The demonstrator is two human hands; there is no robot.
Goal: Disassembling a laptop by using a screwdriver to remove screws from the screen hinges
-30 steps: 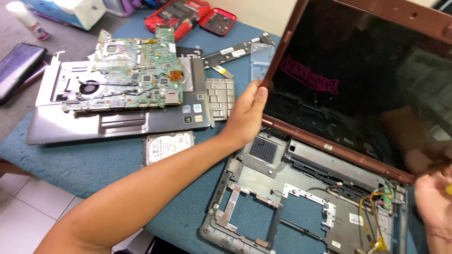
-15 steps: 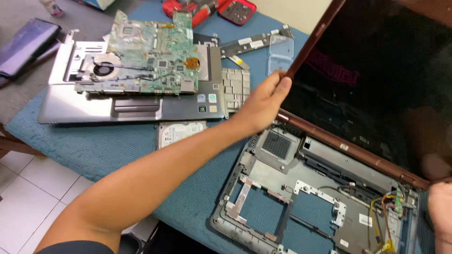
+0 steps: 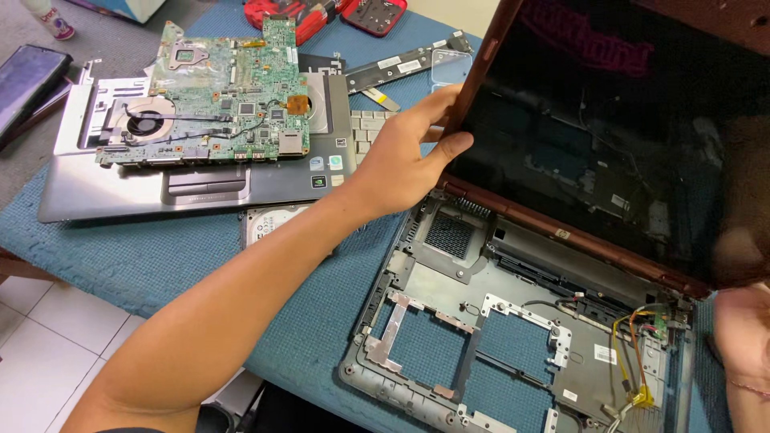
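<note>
Bright, even daylight; glossy screen [image 3: 626, 136] mirrors reflections; right edge slightly blurred.

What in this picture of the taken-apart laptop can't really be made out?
Head view only:
- Right hand: cut off by the right edge and blurred; its grip cannot be told.
- Laptop screen: top cut off by the upper edge; dark glass shows only reflections.
- Hard drive: partly hidden behind the left hand and forearm.
- Red tool case: cut off by the top edge.
- Green circuit board: parts too small to tell.
</note>
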